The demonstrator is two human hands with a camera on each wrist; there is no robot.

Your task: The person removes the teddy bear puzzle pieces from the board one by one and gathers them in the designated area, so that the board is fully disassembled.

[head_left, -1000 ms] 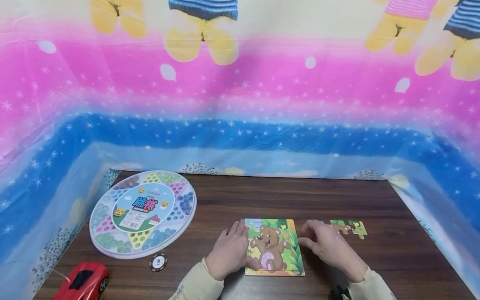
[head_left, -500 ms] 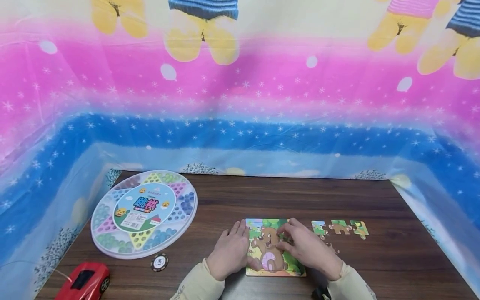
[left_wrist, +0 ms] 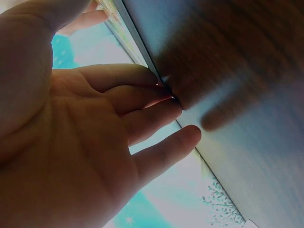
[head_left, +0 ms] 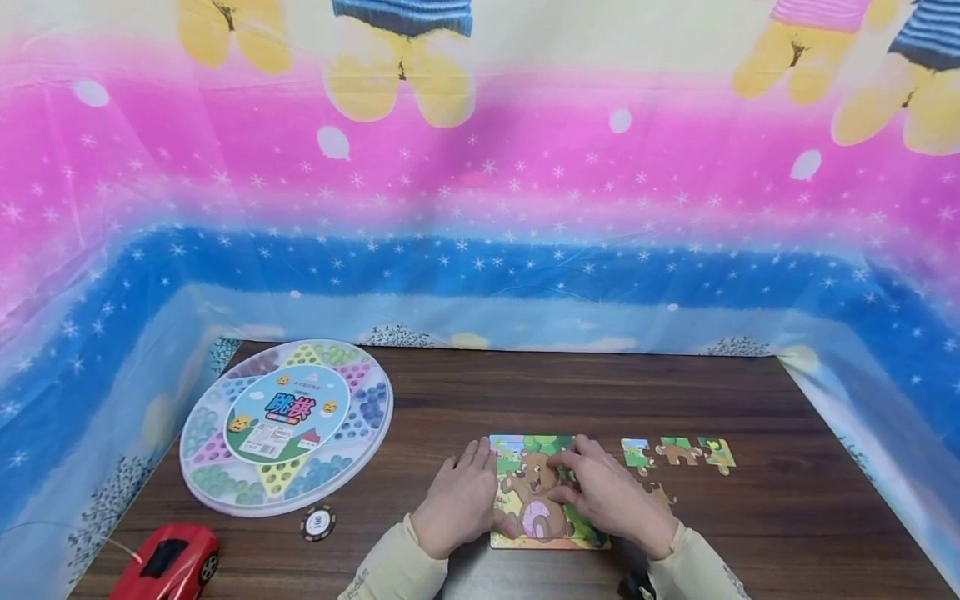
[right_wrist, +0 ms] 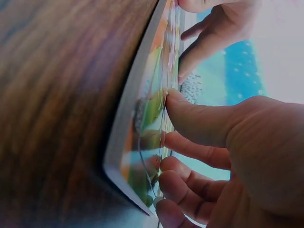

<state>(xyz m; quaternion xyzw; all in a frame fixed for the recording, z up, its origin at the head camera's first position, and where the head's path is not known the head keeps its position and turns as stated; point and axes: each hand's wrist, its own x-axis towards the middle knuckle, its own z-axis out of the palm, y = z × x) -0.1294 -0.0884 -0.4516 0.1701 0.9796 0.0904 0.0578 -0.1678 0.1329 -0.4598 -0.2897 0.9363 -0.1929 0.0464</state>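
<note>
The jigsaw puzzle (head_left: 517, 533), with a brown bear picture, lies flat in its tray on the dark table. Across its right half is my right hand (head_left: 611, 496), thumb (right_wrist: 187, 114) and fingertips touching the pictured surface, spread apart; part of the bear's right side is hidden beneath. My left hand (head_left: 461, 496) rests along the left side, fingers extended and thumb over the lower left corner. In the left wrist view the palm of this left hand (left_wrist: 85, 142) faces the camera, fingertips right at the tabletop. Seams between pieces show in the right wrist view.
Right of the puzzle lie several loose puzzle pieces (head_left: 678, 452), with one nearer piece (head_left: 660, 493) partly behind the right hand. A round Chinese checkers set (head_left: 288, 425), a poker chip (head_left: 318, 523) and a red toy car (head_left: 168, 562) occupy the left. A patterned curtain (head_left: 480, 275) encloses the table.
My right hand has moved left from beside the loose pieces onto the puzzle's right half, uncovering the leftmost loose pieces. It stays there over the last half second. The left hand keeps its place.
</note>
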